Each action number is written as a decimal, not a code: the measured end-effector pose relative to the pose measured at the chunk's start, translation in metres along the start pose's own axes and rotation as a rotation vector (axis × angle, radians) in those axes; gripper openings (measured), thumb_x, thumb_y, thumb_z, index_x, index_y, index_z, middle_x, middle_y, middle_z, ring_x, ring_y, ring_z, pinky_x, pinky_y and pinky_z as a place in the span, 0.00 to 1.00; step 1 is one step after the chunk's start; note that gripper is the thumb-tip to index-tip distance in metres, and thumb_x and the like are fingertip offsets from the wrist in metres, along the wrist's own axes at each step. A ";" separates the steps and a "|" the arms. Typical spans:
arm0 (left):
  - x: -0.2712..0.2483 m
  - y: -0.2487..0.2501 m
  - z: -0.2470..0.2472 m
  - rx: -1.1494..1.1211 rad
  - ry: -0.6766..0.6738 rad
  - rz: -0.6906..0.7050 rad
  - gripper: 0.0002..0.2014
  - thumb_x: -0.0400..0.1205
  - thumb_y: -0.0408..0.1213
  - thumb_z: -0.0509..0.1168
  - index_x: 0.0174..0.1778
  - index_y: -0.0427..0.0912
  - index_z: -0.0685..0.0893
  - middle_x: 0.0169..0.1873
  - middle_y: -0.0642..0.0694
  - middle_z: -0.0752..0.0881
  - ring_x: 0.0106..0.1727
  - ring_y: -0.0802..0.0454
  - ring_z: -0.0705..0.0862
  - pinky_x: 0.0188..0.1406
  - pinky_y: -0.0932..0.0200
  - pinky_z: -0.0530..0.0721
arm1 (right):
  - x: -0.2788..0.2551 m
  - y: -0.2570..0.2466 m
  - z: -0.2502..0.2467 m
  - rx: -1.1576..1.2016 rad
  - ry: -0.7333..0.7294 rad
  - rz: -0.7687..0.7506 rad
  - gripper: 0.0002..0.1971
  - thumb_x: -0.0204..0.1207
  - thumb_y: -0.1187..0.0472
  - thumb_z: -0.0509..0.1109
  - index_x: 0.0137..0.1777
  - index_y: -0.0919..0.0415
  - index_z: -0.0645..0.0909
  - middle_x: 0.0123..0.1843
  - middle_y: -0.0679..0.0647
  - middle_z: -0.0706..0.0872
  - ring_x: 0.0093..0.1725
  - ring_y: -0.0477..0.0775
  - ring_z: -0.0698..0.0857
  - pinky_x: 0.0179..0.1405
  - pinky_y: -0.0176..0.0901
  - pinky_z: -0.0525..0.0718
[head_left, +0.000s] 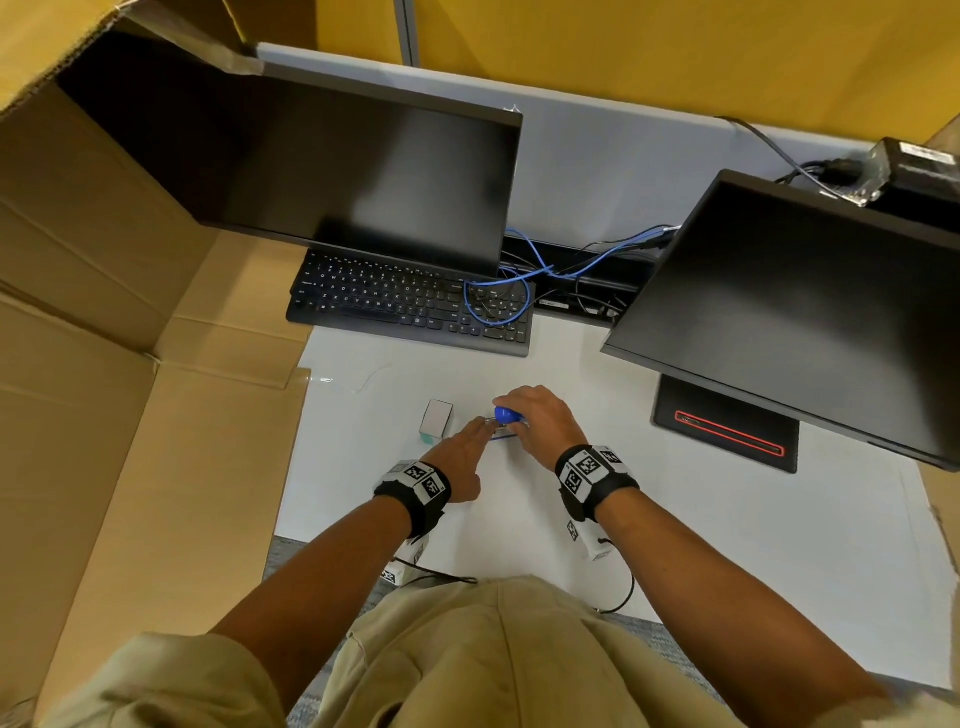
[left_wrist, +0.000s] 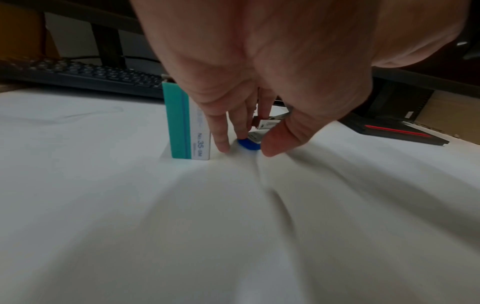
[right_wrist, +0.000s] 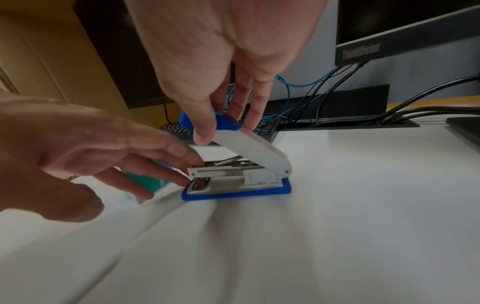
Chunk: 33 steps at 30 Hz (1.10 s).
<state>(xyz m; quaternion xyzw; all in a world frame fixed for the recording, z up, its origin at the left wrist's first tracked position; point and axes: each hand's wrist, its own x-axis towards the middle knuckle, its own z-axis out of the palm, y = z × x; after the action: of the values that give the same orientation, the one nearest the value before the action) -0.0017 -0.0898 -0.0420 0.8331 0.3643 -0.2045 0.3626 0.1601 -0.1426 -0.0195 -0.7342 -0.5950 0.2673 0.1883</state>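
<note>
"Where was the stapler (right_wrist: 239, 170)?"
"On the counter (head_left: 675, 519), with its lid tipped up. The box (head_left: 436, 418) stood at its 9 o'clock, the keyboard (head_left: 410, 301) at 11."
"What did the right hand (head_left: 540, 421) do?"
"It pinched the lid's blue tip."
"And the left hand (head_left: 460, 457)?"
"Its fingers were nearly straight. They touched the metal front and held nothing."
</note>
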 end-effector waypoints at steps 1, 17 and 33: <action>-0.002 -0.001 0.000 -0.056 0.023 -0.003 0.46 0.73 0.26 0.65 0.85 0.49 0.49 0.82 0.41 0.65 0.72 0.38 0.77 0.71 0.47 0.80 | 0.001 -0.002 0.001 -0.009 -0.008 0.013 0.20 0.75 0.72 0.71 0.67 0.61 0.82 0.65 0.60 0.86 0.65 0.62 0.81 0.70 0.55 0.78; -0.013 -0.009 0.000 0.057 0.041 0.008 0.24 0.73 0.27 0.67 0.66 0.42 0.73 0.74 0.45 0.71 0.61 0.43 0.82 0.51 0.58 0.80 | 0.014 -0.006 0.015 -0.187 -0.088 0.040 0.17 0.76 0.67 0.71 0.65 0.58 0.84 0.60 0.59 0.89 0.61 0.61 0.82 0.61 0.53 0.82; -0.006 -0.012 0.004 0.144 -0.002 0.021 0.14 0.73 0.30 0.69 0.55 0.40 0.80 0.86 0.50 0.49 0.69 0.43 0.80 0.56 0.56 0.81 | 0.025 0.001 0.031 -0.308 -0.140 0.032 0.14 0.77 0.65 0.70 0.61 0.57 0.82 0.51 0.61 0.88 0.51 0.62 0.83 0.53 0.54 0.83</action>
<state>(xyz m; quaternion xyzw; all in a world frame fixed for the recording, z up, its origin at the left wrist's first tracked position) -0.0154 -0.0899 -0.0463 0.8606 0.3393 -0.2271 0.3045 0.1450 -0.1201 -0.0486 -0.7433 -0.6288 0.2266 0.0273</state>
